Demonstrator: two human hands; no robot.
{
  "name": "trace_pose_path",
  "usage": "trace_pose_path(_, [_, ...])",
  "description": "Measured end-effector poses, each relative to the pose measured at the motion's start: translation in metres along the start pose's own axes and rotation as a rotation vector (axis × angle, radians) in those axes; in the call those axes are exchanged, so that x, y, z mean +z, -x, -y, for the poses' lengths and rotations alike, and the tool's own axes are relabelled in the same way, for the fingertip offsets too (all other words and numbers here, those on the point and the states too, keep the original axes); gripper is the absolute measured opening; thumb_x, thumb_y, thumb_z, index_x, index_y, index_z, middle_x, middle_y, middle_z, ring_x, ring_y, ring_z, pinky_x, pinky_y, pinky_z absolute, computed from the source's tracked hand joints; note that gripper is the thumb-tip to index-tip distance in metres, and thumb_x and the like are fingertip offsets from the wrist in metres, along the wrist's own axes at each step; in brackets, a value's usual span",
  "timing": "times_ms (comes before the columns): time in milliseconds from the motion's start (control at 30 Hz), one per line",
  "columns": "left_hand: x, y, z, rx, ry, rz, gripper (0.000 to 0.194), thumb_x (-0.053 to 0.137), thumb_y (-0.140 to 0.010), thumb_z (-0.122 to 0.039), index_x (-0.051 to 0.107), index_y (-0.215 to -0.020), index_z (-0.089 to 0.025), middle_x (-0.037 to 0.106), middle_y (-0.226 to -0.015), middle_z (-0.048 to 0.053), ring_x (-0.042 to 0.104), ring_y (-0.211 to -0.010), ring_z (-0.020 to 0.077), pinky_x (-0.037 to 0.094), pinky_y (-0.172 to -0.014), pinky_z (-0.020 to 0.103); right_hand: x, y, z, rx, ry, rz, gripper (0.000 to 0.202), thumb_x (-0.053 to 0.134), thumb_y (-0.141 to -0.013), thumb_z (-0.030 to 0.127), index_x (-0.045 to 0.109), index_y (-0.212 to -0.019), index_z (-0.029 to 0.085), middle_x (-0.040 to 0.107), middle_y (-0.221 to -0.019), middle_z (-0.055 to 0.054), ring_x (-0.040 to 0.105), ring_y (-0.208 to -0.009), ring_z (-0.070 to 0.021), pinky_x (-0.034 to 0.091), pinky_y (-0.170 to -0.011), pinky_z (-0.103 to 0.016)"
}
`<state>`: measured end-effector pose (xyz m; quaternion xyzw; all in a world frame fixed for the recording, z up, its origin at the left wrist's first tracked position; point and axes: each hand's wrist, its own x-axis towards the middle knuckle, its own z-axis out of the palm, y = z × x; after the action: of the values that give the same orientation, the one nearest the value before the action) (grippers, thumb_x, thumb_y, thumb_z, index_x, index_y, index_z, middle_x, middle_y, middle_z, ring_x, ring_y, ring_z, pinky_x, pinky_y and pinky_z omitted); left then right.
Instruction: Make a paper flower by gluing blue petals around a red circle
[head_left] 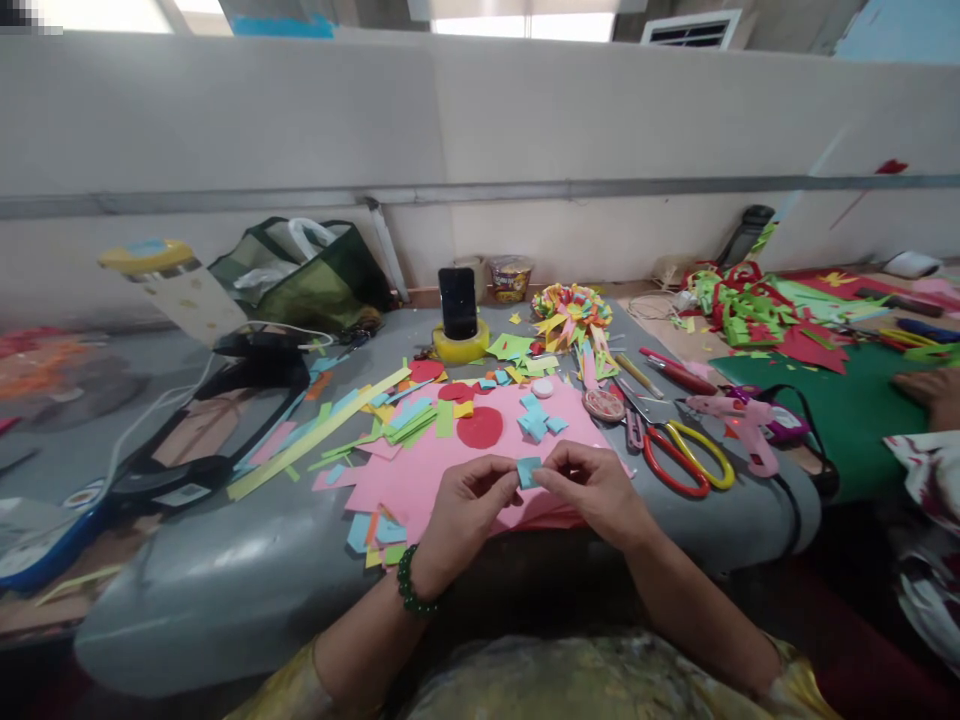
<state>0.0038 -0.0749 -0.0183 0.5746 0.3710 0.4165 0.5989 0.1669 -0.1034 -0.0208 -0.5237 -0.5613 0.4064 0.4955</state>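
Between my two hands is a small light-blue piece of paper (529, 472), held above a pink sheet of paper (427, 480). The thumb and fingers of my left hand (476, 500) pinch its left edge. On the other edge, my right hand (596, 490) grips it the same way. Just beyond the fingertips lie several folded light-blue pieces (534, 418) on the pink sheet. A red paper circle (480, 428) sits to their left. Green and yellow paper strips (411, 428) are scattered further left.
To the right lie large scissors (679, 455) with red and yellow handles and a pink glue gun (739, 425). A phone (457, 305) stands in a yellow tape roll (461, 347). Behind is a multicoloured paper ornament (574, 312). Another person's hand (930, 392) rests at far right.
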Motion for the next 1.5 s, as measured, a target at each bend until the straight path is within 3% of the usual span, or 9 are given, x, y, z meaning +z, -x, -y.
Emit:
trace_pose_path(467, [-0.002,0.003,0.005,0.037,-0.007,-0.029,0.015,0.069,-0.071,-0.031,0.072,-0.071,-0.016,0.067,-0.064,0.001,0.06,-0.056,0.0111,0.05,-0.055,0.02,0.004,-0.002,0.0,0.069,-0.011,0.016,0.027,0.066,-0.071,0.042,0.058,-0.061,0.018,0.053,-0.058,0.002,0.043,-0.054,-0.0099,0.039,-0.053,-0.025])
trace_pose_path(733, [-0.002,0.004,0.003,0.036,-0.064,0.014,0.018,0.066,-0.073,-0.033,0.07,-0.071,-0.016,0.066,-0.062,0.001,0.059,-0.056,0.0121,0.05,-0.056,0.022,0.005,-0.002,0.001,-0.012,0.014,-0.085,0.021,0.07,-0.067,0.033,0.058,-0.08,0.021,0.063,-0.079,-0.001,0.057,-0.068,-0.0132,0.046,-0.06,-0.026])
trace_pose_path(900, [-0.002,0.007,0.003,0.012,-0.095,0.037,0.024,0.065,-0.075,-0.04,0.067,-0.077,-0.016,0.067,-0.07,0.003,0.061,-0.06,0.0134,0.052,-0.059,0.024,0.012,-0.001,0.001,-0.073,-0.107,-0.086,0.022,0.071,-0.069,0.029,0.053,-0.081,0.022,0.06,-0.07,0.003,0.059,-0.065,-0.0122,0.049,-0.061,-0.026])
trace_pose_path(1000, [-0.005,0.01,-0.001,-0.021,-0.094,0.06,0.029,0.064,-0.076,-0.044,0.065,-0.085,-0.016,0.07,-0.081,0.006,0.063,-0.065,0.0146,0.053,-0.06,0.025,-0.001,-0.002,0.005,-0.118,-0.122,-0.155,0.023,0.073,-0.071,0.032,0.053,-0.08,0.023,0.059,-0.07,0.003,0.059,-0.065,-0.012,0.05,-0.06,-0.025])
trace_pose_path(1167, [-0.029,0.008,-0.017,0.048,-0.35,0.014,0.029,0.062,-0.077,-0.043,0.067,-0.09,-0.018,0.071,-0.089,0.008,0.063,-0.069,0.0162,0.054,-0.061,0.027,-0.05,-0.017,0.016,-0.226,0.032,-0.412,0.036,0.076,-0.069,0.042,0.054,-0.092,0.025,0.061,-0.073,0.002,0.061,-0.068,-0.015,0.05,-0.06,-0.027])
trace_pose_path(1233, [-0.043,0.003,-0.024,0.105,-0.478,-0.052,0.03,0.061,-0.077,-0.044,0.068,-0.091,-0.018,0.072,-0.086,0.007,0.063,-0.069,0.0167,0.054,-0.06,0.027,-0.062,-0.027,0.012,-0.192,0.173,-0.37,0.038,0.074,-0.07,0.045,0.055,-0.095,0.023,0.063,-0.072,0.001,0.061,-0.067,-0.0162,0.048,-0.058,-0.029])
trace_pose_path(1333, [-0.06,-0.005,-0.029,0.174,-0.671,-0.139,0.032,0.059,-0.077,-0.048,0.068,-0.088,-0.019,0.069,-0.073,0.004,0.06,-0.062,0.0161,0.051,-0.056,0.026,-0.064,-0.045,-0.005,-0.108,0.312,-0.222,0.032,0.069,-0.072,0.04,0.057,-0.095,0.022,0.064,-0.067,0.001,0.059,-0.062,-0.0158,0.046,-0.058,-0.029])
trace_pose_path(1500, [-0.071,-0.011,-0.028,0.17,-0.914,-0.097,0.035,0.052,-0.081,-0.05,0.07,-0.089,-0.02,0.068,-0.069,0.002,0.059,-0.057,0.0166,0.047,-0.055,0.027,-0.053,-0.058,-0.024,0.036,0.289,-0.086,0.026,0.063,-0.073,0.029,0.057,-0.097,0.021,0.064,-0.068,0.003,0.057,-0.058,-0.0136,0.045,-0.048,-0.024])
